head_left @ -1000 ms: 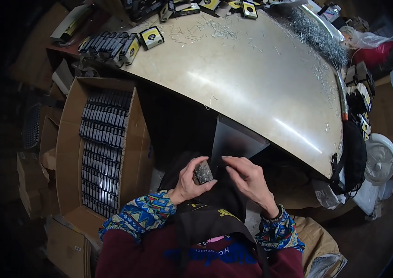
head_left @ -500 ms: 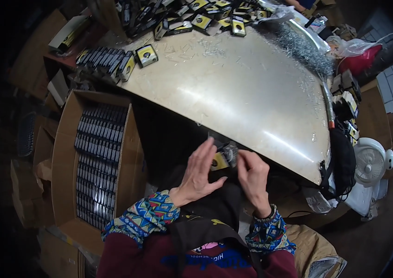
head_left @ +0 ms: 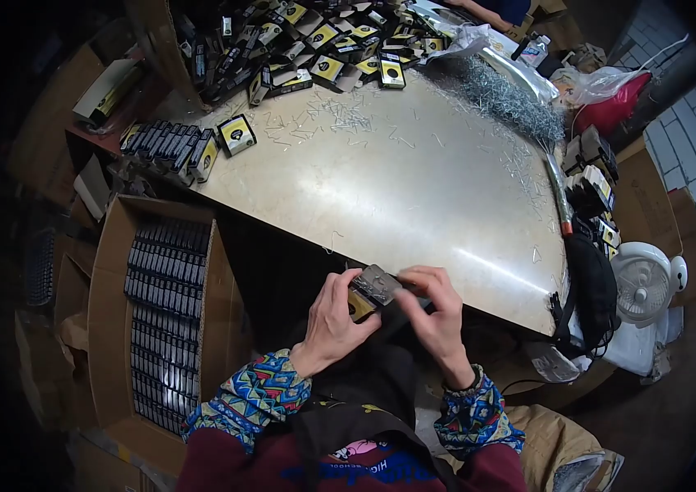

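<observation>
My left hand [head_left: 332, 316] is wrapped round a small black and yellow cardboard box [head_left: 359, 307], held just off the table's near edge. Thin metal pieces [head_left: 376, 286] show at the box's upper end, next to a dark flap. Curled fingers and thumb of my right hand [head_left: 434, 310] press against the box's right end; the fingertips are slightly blurred. A single bent wire hook [head_left: 332, 242] lies close by at the table's edge.
The metal-topped table [head_left: 413, 197] carries scattered metal pins, a large pin heap [head_left: 504, 98] and piled small boxes [head_left: 323, 37]. A row of boxes [head_left: 163, 148] stands at its left. Below left is a carton [head_left: 102, 328] of packed boxes. A white fan [head_left: 645, 283] stands right.
The small box has tilted so its upper end with the metal pieces shows. My left fingers have closed round its side, and my right hand has shifted slightly left. The head view has shifted.
</observation>
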The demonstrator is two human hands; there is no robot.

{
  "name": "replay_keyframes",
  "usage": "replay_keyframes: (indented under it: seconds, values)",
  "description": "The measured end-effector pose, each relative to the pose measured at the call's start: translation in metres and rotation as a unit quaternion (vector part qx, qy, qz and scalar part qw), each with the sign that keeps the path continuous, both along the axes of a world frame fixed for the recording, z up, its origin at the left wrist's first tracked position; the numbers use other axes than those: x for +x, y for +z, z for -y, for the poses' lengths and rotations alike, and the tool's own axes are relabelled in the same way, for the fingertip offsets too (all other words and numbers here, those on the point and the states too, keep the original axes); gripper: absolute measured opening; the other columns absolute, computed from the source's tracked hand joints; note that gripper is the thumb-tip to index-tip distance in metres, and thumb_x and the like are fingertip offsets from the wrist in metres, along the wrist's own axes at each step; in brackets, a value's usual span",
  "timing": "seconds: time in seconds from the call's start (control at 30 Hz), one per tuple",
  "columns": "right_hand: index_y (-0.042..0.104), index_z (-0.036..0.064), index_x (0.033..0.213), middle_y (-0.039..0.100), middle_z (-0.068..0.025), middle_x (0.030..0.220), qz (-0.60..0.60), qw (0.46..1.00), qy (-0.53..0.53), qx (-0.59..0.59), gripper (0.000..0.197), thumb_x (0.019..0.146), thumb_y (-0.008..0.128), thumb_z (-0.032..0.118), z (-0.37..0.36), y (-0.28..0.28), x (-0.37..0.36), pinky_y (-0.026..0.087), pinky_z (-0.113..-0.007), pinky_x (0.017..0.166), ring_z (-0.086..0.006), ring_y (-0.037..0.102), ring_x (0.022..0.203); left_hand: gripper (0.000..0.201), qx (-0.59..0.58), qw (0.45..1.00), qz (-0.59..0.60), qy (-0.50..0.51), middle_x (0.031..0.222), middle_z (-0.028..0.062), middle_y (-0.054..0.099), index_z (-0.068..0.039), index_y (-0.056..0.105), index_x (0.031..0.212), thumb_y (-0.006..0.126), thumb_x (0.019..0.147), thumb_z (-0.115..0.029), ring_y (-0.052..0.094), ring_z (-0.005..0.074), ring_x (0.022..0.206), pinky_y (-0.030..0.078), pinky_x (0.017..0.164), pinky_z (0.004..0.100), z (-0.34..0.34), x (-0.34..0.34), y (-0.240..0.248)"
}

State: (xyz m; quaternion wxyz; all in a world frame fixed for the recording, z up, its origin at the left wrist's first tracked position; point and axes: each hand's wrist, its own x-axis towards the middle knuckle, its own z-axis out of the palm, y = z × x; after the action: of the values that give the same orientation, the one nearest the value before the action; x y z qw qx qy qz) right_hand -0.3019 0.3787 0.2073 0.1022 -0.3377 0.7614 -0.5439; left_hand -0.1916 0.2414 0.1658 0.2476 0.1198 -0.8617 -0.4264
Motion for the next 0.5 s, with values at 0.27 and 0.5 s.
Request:
replay_keyframes:
  seconds: [0.27, 0.5]
  values:
    - [0.07, 0.003, 0.098, 0.061, -0.0165, 0.114, -0.163, 0.986, -0.034, -0.004, 0.023, 0.076, 0.075, 0.006, 0.018, -0.011, 0.003, 0.051, -0.036, 0.08, -0.0319, 0.057, 0.104, 0.069, -0.033, 0.999, -0.019, 0.011, 0.103, 0.0195, 0.053, 0.0, 0.044, 0.124, 0.079, 0.065, -0.007, 0.058, 0.0387, 0.089, 0.051, 0.075, 0.0419, -0.003, -0.002, 0.01]
    - [0.057, -0.0046, 0.124, 0.063, -0.0101, 0.119, 0.148, 0.985, 0.023, -0.085, 0.032, 0.095, 0.062, 0.008, 0.008, 0.0, -0.006, 0.049, -0.024, 0.083, -0.0121, 0.06, 0.1, 0.079, 0.032, 0.999, 0.019, -0.006, 0.11, 0.0199, 0.052, -0.001, 0.037, 0.133, 0.079, 0.066, -0.01, 0.059, 0.0388, 0.097, 0.051, 0.081, 0.0419, -0.001, -0.002, 0.006]
